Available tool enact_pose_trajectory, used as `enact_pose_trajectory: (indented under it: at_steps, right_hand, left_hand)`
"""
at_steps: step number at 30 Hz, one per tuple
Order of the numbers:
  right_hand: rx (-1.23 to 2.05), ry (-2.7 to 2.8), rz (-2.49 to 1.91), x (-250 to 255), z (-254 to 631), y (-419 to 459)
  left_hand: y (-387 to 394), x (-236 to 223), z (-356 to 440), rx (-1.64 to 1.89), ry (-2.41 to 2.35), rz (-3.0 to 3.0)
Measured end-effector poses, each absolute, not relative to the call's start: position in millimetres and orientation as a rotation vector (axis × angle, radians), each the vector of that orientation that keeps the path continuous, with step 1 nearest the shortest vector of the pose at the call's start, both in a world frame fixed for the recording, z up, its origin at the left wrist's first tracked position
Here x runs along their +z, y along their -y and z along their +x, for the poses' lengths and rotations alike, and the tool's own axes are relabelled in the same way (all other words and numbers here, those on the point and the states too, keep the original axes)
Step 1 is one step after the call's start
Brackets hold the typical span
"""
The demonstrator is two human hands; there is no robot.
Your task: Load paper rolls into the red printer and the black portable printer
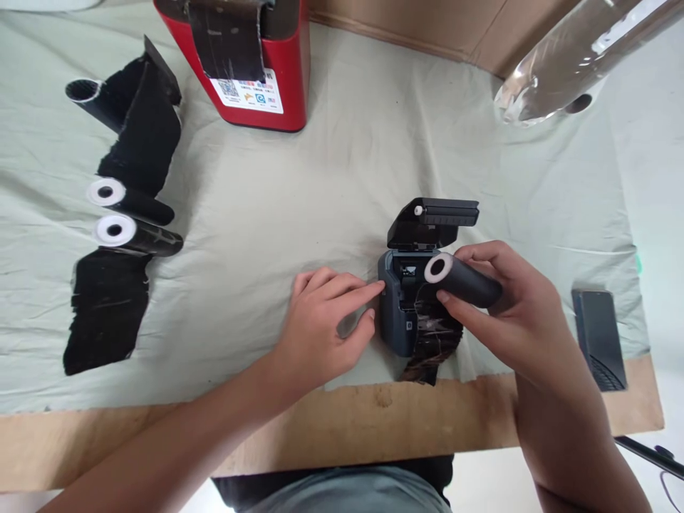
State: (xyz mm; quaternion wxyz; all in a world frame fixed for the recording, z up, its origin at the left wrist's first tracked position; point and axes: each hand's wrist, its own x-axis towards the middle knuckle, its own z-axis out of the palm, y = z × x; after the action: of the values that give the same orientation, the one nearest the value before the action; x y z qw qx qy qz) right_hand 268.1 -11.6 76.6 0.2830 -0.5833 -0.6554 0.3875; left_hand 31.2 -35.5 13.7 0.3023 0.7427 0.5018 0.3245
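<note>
Near the front of the table stands a small dark label printer with its hinged lid raised and its inner bay showing. My right hand grips a black roll with a white-rimmed core, tilted just over the printer's right side. From that roll a shiny, creased black strip hangs down past the printer towards the table edge. My left hand has its fingers stretched out and apart, holding nothing. Its index fingertip touches the printer's left side.
At left lie several black rolls and torn black strips. A red box-shaped device stands at the back, a black strip over its top. Clear plastic wrap is at back right, a phone at right, and a wooden edge in front.
</note>
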Motion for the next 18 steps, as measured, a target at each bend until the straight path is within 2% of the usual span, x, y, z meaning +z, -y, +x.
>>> enact_pose_trajectory:
  at_steps: [8,18]
  right_hand:
    - [0.906,1.876,-1.467,112.6,252.9,15.1]
    - [1.037,1.935,-1.326,116.5,197.6,2.6]
  left_hand:
    - [34.4,23.1,26.0,1.165,-1.189,1.837]
    - [20.0,44.7,-13.6,1.536,-1.188,1.750]
